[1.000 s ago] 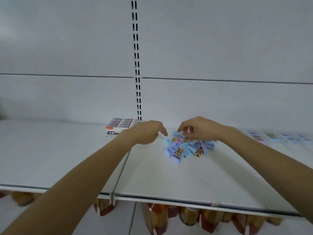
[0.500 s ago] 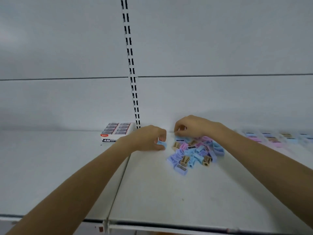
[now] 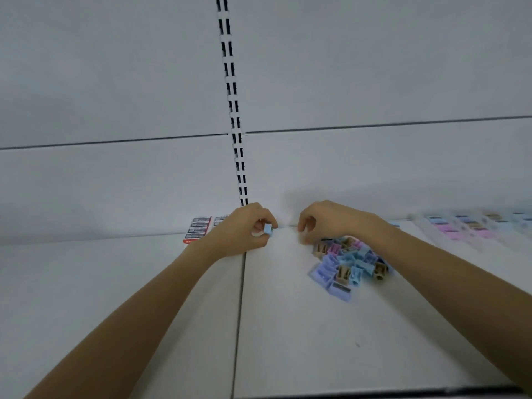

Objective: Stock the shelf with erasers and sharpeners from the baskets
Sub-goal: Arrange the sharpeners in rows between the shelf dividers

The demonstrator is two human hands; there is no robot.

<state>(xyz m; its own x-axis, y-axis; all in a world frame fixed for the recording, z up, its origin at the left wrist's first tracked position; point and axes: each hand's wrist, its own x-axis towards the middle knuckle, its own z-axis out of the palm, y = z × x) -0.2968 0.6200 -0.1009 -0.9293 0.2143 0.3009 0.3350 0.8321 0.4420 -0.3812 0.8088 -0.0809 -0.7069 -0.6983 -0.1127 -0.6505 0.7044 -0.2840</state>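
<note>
Open shelf (image 3: 288,341) stretches toward 6 o'clock to its front edge. The left hand (image 3: 244,231), by the back wall, pinches a blue sharpener (image 3: 268,228). At its 3 o'clock the right hand (image 3: 325,220) curls, perhaps empty; the sharpener pile (image 3: 348,263) lies at 4 o'clock.

Both bare forearms are stretching forward from the lower corners and angling in toward each other. The left hand (image 3: 244,230) is lying with its back up, fingers curling in, and is pinching a small blue sharpener (image 3: 268,228) between thumb and fingertips. The right hand (image 3: 326,220) is hanging near it, not touching it, with the wrist arching and the knuckles raised. Its fingers (image 3: 302,227) are curling down toward the thumb, and whether they are gripping anything is too blurred to tell.
</note>
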